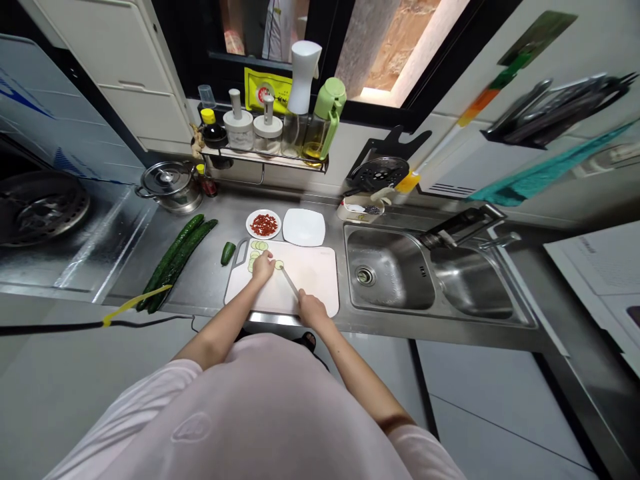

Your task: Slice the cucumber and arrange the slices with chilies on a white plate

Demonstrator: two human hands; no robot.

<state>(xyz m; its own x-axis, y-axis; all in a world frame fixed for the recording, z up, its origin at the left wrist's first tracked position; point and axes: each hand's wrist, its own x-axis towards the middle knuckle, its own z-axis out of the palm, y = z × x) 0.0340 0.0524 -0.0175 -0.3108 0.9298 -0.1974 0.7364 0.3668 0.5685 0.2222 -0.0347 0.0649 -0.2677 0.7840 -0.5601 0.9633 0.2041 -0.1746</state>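
A white cutting board (pixel 315 273) lies on the steel counter in front of me. My left hand (pixel 263 267) rests curled on a piece of cucumber near the board's left end, beside several cucumber slices (pixel 259 247). My right hand (pixel 313 308) grips the handle of a knife (pixel 289 280), whose blade points up-left toward a slice next to my left hand. A cut cucumber end (pixel 228 253) lies just left of the board.
Two whole cucumbers (pixel 177 260) lie on the counter at left, near a lidded pot (pixel 167 183). A plate of red chillies (pixel 263 225) and an empty white plate (pixel 303 227) sit behind the board. A double sink (pixel 435 280) is at right; a condiment shelf (pixel 265 157) stands behind.
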